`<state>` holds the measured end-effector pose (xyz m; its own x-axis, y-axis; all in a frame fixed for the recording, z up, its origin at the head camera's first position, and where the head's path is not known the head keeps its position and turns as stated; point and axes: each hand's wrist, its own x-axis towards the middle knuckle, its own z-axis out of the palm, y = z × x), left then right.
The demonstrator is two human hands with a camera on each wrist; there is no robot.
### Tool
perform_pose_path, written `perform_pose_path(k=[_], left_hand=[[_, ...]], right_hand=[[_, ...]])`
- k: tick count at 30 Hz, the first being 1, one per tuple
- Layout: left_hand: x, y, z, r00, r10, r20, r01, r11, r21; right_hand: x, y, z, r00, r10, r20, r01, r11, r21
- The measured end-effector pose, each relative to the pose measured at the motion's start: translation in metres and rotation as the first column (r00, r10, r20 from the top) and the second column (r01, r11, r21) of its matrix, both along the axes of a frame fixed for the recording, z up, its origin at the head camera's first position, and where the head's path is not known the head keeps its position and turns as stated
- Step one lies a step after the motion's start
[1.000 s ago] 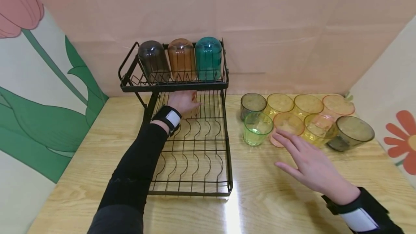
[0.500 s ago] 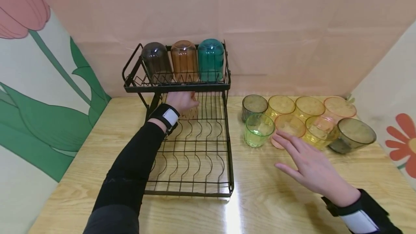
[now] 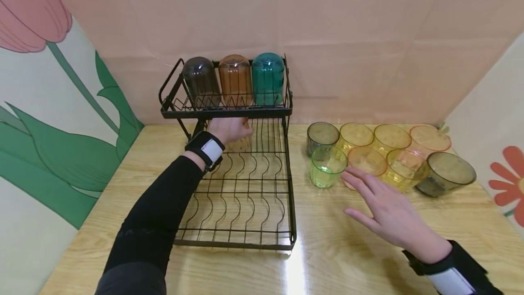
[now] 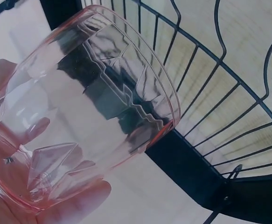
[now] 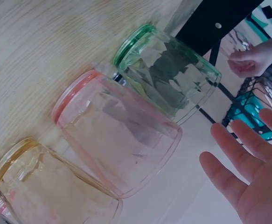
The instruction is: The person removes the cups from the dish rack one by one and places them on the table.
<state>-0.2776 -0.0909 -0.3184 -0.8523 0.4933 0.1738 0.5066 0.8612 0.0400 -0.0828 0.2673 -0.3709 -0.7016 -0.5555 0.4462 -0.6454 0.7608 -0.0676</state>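
My left hand (image 3: pixel 229 129) reaches under the upper shelf of a black wire dish rack (image 3: pixel 233 246), gripping a clear pink glass (image 4: pixel 103 102). Fingers and thumb wrap one end of the glass in the left wrist view; the other end points at the rack's wires. From the head view the shelf and hand hide most of this glass. My right hand (image 3: pixel 385 208) is spread with straight fingers and holds nothing. Its fingertips reach toward the front row of glasses, nearest a green glass (image 3: pixel 328 167) and a pink glass (image 5: pixel 122 135).
Upturned grey (image 3: pixel 200 81), brown (image 3: pixel 235 78) and teal (image 3: pixel 268 78) glasses stand on the upper shelf. Yellow (image 3: pixel 356 135), pink (image 3: pixel 430 138) and dark glasses (image 3: pixel 450 174) crowd the table's right side. A papered wall (image 3: pixel 368 49) rises behind.
The head view has shifted slightly, so rack and glasses appear a little lower and farther right. The left hand stays under the shelf with the pink glass; the right hand stays spread.
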Motion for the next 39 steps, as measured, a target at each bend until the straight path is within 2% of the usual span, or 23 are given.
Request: perform_pose_path(k=[4, 8, 12, 17, 21, 25, 27, 28, 29, 30, 31, 32, 35, 37, 39], left_hand=[[0.008, 0.002, 0.001, 0.999, 0.017, 0.049, -0.018, 1.000, 0.016], [0.019, 0.006, 0.004, 0.998, -0.019, 0.060, 0.021, 0.999, -0.034], [0.033, 0.012, 0.009, 0.995, -0.091, 0.027, 0.093, 0.993, -0.075], [0.050, 0.022, 0.014, 0.989, -0.144, -0.025, 0.142, 0.987, -0.072], [0.064, 0.031, 0.019, 0.974, -0.222, -0.051, 0.220, 0.975, -0.043], [0.078, 0.039, 0.025, 0.960, -0.279, 0.008, 0.277, 0.958, 0.069], [0.083, 0.042, 0.027, 0.953, -0.295, 0.066, 0.279, 0.943, 0.180], [0.086, 0.044, 0.027, 0.946, -0.305, 0.108, 0.270, 0.928, 0.259], [0.088, 0.045, 0.027, 0.934, -0.320, 0.157, 0.251, 0.903, 0.348], [0.090, 0.047, 0.026, 0.917, -0.341, 0.206, 0.224, 0.869, 0.441], [0.092, 0.048, 0.025, 0.895, -0.367, 0.255, 0.187, 0.826, 0.532], [0.094, 0.050, 0.024, 0.868, -0.401, 0.294, 0.146, 0.770, 0.621], [0.101, 0.055, 0.018, 0.768, -0.498, 0.403, -0.042, 0.588, 0.808], [0.106, 0.058, 0.014, 0.693, -0.557, 0.457, -0.186, 0.475, 0.860], [0.113, 0.061, 0.011, 0.619, -0.604, 0.502, -0.328, 0.381, 0.864]], right_hand=[[0.001, -0.002, 0.001, 1.000, 0.002, 0.003, -0.002, 1.000, 0.002], [0.002, -0.005, 0.002, 1.000, 0.004, 0.010, -0.004, 1.000, 0.010], [0.003, -0.009, 0.005, 1.000, 0.017, 0.002, -0.017, 1.000, 0.006], [0.004, -0.014, 0.010, 0.999, 0.037, -0.033, -0.038, 0.999, -0.006], [0.004, -0.019, 0.015, 0.997, 0.059, -0.048, -0.060, 0.998, -0.020], [0.004, -0.027, 0.020, 0.996, 0.073, -0.056, -0.076, 0.996, -0.037], [0.004, -0.033, 0.022, 0.994, 0.083, -0.077, -0.087, 0.995, -0.051], [0.003, -0.036, 0.024, 0.991, 0.093, -0.094, -0.100, 0.993, -0.065], [0.002, -0.040, 0.026, 0.988, 0.107, -0.114, -0.117, 0.990, -0.081], [0.002, -0.044, 0.028, 0.983, 0.122, -0.139, -0.137, 0.986, -0.098], [0.001, -0.048, 0.030, 0.976, 0.141, -0.167, -0.161, 0.980, -0.117], [-0.001, -0.053, 0.033, 0.967, 0.163, -0.198, -0.192, 0.972, -0.138], [-0.004, -0.068, 0.042, 0.925, 0.224, -0.306, -0.291, 0.937, -0.194], [-0.006, -0.078, 0.047, 0.891, 0.253, -0.376, -0.353, 0.908, -0.226], [-0.007, -0.086, 0.051, 0.857, 0.267, -0.441, -0.404, 0.880, -0.250]])
